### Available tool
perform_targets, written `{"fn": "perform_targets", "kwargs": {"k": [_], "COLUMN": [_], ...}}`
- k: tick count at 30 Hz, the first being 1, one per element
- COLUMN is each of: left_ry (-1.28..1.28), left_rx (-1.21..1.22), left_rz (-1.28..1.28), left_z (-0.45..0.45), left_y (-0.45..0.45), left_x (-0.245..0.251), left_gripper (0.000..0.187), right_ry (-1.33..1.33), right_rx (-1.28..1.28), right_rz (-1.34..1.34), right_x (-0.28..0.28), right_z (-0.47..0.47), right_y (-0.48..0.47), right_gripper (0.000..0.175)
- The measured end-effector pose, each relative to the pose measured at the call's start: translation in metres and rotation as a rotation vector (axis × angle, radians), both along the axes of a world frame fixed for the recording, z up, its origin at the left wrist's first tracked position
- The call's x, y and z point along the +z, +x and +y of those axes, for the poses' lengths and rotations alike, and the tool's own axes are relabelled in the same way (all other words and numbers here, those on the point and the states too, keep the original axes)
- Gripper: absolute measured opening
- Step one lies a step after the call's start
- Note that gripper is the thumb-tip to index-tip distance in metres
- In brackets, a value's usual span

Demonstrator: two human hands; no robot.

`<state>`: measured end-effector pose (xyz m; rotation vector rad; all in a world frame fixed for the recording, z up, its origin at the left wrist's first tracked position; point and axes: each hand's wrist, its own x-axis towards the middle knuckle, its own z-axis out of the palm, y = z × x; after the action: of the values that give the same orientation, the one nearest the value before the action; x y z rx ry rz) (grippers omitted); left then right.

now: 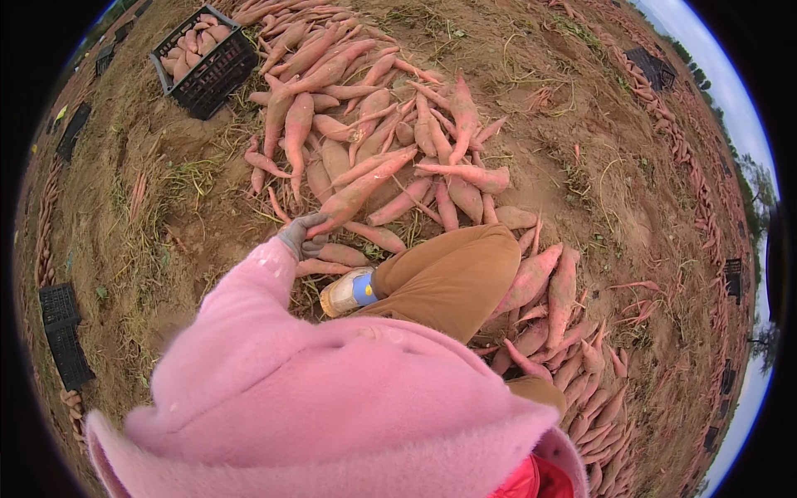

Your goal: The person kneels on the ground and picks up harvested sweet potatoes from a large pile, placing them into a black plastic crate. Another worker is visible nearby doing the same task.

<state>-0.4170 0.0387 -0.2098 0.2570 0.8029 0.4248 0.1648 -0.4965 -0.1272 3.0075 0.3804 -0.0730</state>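
Observation:
My left hand (303, 236), in a grey glove, grips the near end of a long pink sweet potato (364, 192). Its far end reaches over a heap of sweet potatoes (367, 112) lying on the soil. Just below and beside the hand, a loose sweet potato (344, 254) rests near my shoe (344, 292). My right hand is out of view. On that side, more sweet potatoes (563, 299) lie beside my bent leg (454, 267), and the row runs on behind me.
A black plastic crate (208, 78) holding sweet potatoes stands tilted in view at the upper left. Other black crates (65, 336) stand at the far left. Dry vines (193, 177) litter the brown soil. Another row of sweet potatoes (679, 140) runs along the right.

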Motion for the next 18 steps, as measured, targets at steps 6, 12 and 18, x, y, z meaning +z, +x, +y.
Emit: {"fn": "perform_targets", "kwargs": {"k": [6,12,18], "left_ry": [0.117,0.209,0.963], "left_rx": [0.109,0.262,-0.012], "left_rz": [0.136,0.288,1.568], "left_z": [-0.007,0.044,0.072], "left_y": [-0.034,0.011,0.071], "left_x": [-0.001,-0.017,0.005], "left_gripper": [0.017,0.022,0.049], "right_ry": [0.013,0.075,0.107], "right_rx": [0.02,0.009,-0.01], "right_rz": [-0.01,-0.008,-0.002], "right_x": [-0.005,-0.012,-0.017], "right_z": [-0.008,-0.022,-0.025], "right_y": [0.004,0.013,0.013], "right_gripper": [0.027,0.027,0.025]}}
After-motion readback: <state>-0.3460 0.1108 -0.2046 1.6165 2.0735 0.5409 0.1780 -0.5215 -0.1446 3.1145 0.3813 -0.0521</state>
